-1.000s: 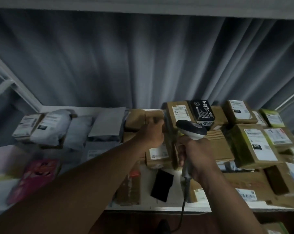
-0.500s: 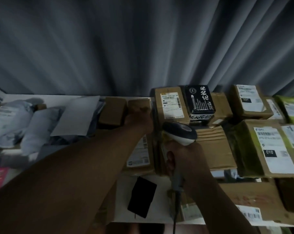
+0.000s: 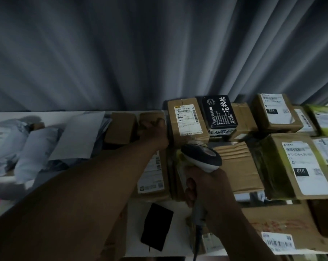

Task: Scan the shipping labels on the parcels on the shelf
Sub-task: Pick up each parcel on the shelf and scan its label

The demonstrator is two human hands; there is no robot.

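Right hand (image 3: pixel 202 187) fingers wrap the barcode scanner (image 3: pixel 201 157) handle; left hand (image 3: pixel 153 131) grips a small brown box (image 3: pixel 151 117) at the shelf's (image 3: pixel 178 247) back. Nearest readable label (image 3: pixel 187 119) lies just beyond the scanner head — on the upright carton (image 3: pixel 187 121), long axis running away from the person.

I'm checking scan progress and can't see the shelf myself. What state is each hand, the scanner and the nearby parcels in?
left hand: reaching to the back, fingers curled on a small brown box
right hand: gripping the scanner handle
scanner: held up, head toward the parcels
labelled box: sealed, label facing up
black box: closed, printed side up
box marked 010: sealed, label up
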